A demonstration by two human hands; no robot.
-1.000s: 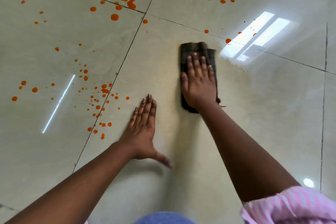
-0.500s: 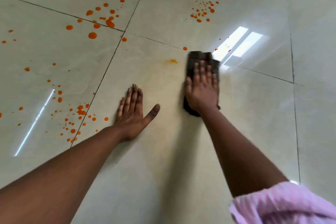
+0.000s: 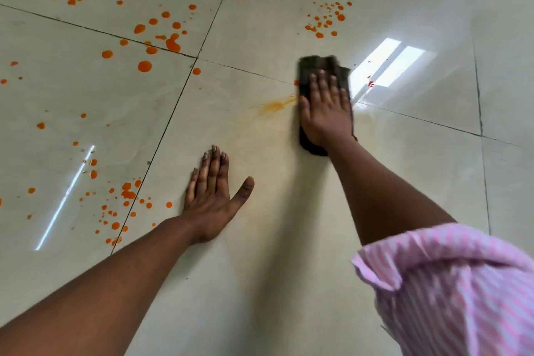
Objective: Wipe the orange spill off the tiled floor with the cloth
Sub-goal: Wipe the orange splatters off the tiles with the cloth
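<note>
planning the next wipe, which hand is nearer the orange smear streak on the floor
Right. The right hand presses flat on the dark cloth, and the orange smear lies just off that cloth's left edge. The left hand rests flat on the tile below the smear, clearly apart.

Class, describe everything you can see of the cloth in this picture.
The cloth is dark, nearly black, and looks like soft fabric folded into a rough rectangle. It lies flat on the pale glossy tiled floor. The right hand presses on it, palm down with fingers spread, hiding its middle. An orange smear trails from its left edge.
</note>
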